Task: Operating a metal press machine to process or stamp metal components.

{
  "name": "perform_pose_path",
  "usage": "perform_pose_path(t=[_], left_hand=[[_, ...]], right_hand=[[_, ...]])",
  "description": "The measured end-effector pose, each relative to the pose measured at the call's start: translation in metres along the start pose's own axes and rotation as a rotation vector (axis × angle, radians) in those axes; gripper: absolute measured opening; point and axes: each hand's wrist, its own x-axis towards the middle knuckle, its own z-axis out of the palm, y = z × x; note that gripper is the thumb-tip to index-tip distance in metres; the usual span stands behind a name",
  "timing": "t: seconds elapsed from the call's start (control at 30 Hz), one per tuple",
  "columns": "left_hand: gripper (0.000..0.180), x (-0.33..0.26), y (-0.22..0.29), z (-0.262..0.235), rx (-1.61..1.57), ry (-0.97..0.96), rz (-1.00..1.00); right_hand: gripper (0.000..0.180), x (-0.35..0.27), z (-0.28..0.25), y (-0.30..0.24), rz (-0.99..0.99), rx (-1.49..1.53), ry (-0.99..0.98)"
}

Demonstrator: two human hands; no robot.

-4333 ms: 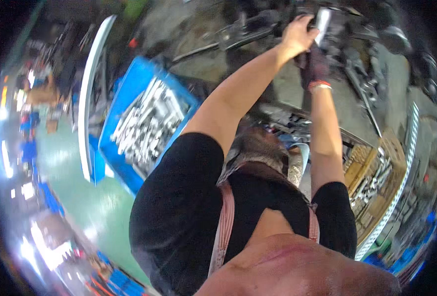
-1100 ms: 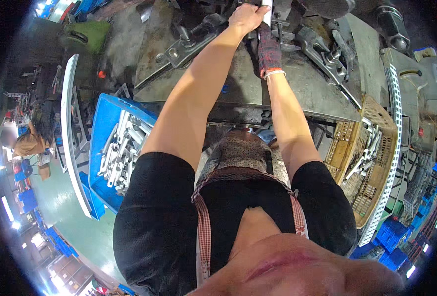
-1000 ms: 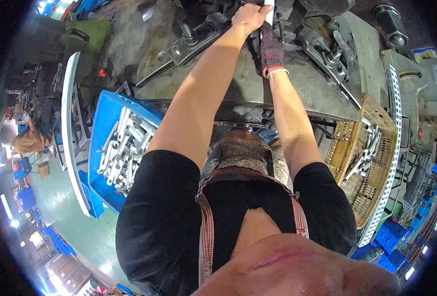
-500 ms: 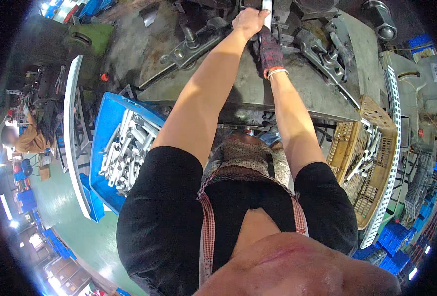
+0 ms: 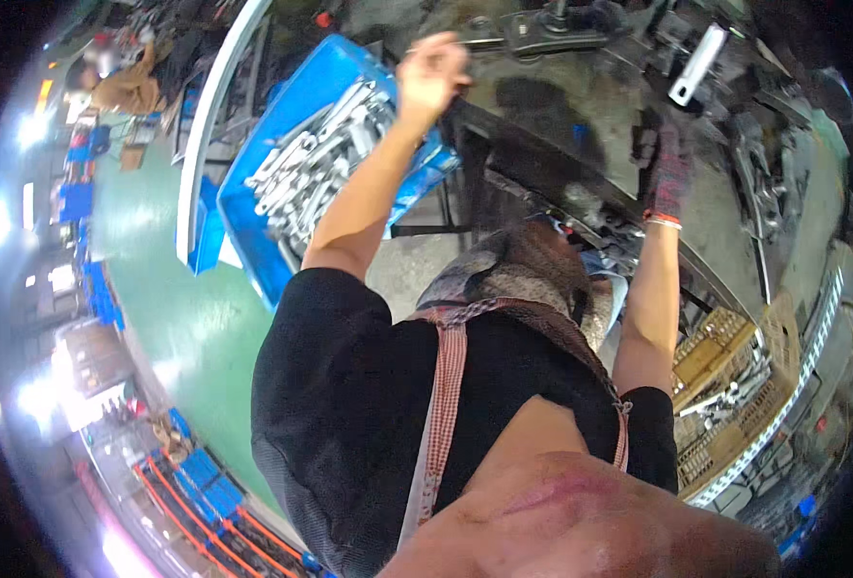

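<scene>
My left hand [image 5: 431, 82] is bare and raised beside the far right rim of a blue bin [image 5: 245, 220]. Its fingers are slightly curled and apart, with nothing seen in them. Silvery metal wrench-like parts [image 5: 325, 159] fill the bin in a loose heap. On the right, my right hand [image 5: 672, 169] wears a dark red-and-black knit glove. It reaches to the near end of a flat, bright metal bar [image 5: 698, 63] with a hole in it, among dark tooling. The glove's fingers are dark and blurred, so their grip on the bar cannot be made out.
A dark clamp [image 5: 552, 31] is fixed on the steel worktable. A tan plastic crate [image 5: 725, 424] with several metal parts stands at the right, beside a white perforated rail [image 5: 773, 433]. A pale rail [image 5: 216, 116] rises left of the bin. A person [image 5: 128, 85] is far left.
My left hand has left the bright bar and moved left to the blue bin. The view has turned left, so the bin sits nearer the middle and my right hand farther right.
</scene>
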Motion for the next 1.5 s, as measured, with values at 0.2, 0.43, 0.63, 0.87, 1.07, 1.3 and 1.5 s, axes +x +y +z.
perform_pose_path(t=[0.2, 0.43, 0.63, 0.87, 1.07, 1.3, 1.5], left_hand=[[0.049, -0.045, -0.057, -0.181, 0.733, 0.133, -0.703], [0.056, -0.042, -0.129, -0.151, 0.919, -0.177, -0.848], [0.025, -0.049, -0.068, -0.184, 0.238, 0.008, -0.831], [0.038, -0.008, 0.041, -0.171, -0.417, 0.057, -0.737], [0.036, 0.031, 0.08, -0.046, -0.305, -0.375, -0.57], [0.029, 0.085, 0.097, 0.138, -0.239, -0.522, -0.423], [0.043, 0.091, 0.103, 0.273, -0.157, -0.552, -0.178]], right_hand=[[0.027, -0.01, 0.002, 0.0, -0.028, 0.009, -0.015], [0.023, 0.002, -0.004, 0.008, -0.078, -0.028, 0.005], [0.021, 0.001, -0.003, 0.003, 0.072, 0.174, -0.021], [0.032, 0.042, 0.005, -0.026, 0.333, 0.355, -0.111], [0.02, 0.041, 0.021, -0.044, 0.209, 0.56, -0.1], [0.022, -0.002, 0.046, -0.141, -0.018, 0.334, 0.061], [0.016, -0.002, -0.032, -0.166, -0.172, 0.617, 0.093]])
